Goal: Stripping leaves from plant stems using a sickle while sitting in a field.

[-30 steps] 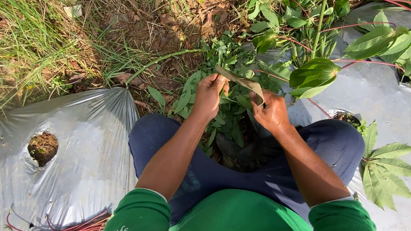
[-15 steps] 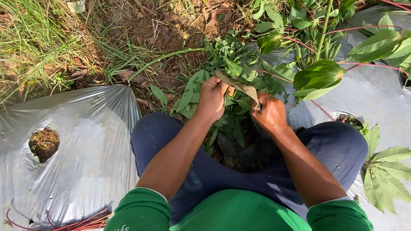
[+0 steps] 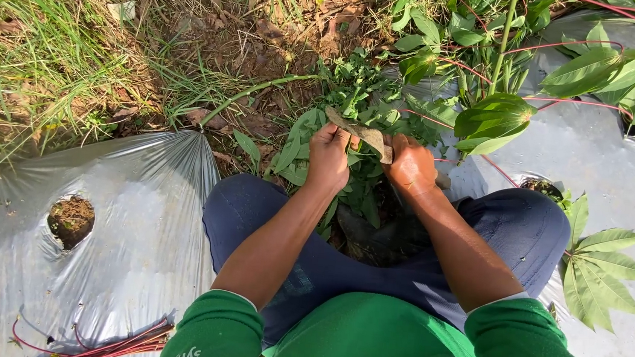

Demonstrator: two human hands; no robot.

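The left hand (image 3: 329, 157) is closed around a loose bunch of small green leafy weeds (image 3: 353, 109), gripping the stems low, just above the dark soil between the person's knees. The right hand (image 3: 411, 165) is closed on the handle end of a short, curved, dull brown blade (image 3: 362, 133), which runs across from that hand to the top of the left one and lies against the stems there. The bunch sits in front of the person's dark blue trousers (image 3: 525, 225), at the edge of a sheet of shiny silver plastic mulch film (image 3: 141, 210) that covers the bed. The weeds look light, soft and limp, so they would likely crush or tear if pinched near the tips; the firmer place to hold them is down near the base, where the stems gather and where the left hand already has them. The blade looks stiff and thin, with an edge best kept away from the fingers, and its handle is the safe part to grip. To the right stand cassava plants with broad lobed leaves and thin red leaf stalks (image 3: 503, 118). A round planting hole showing soil (image 3: 70, 219) opens in the film to the left, and a bundle of red stalks (image 3: 108, 347) lies near the bottom edge. Grass and dry brown leaf litter (image 3: 56, 45) cover the ground beyond.
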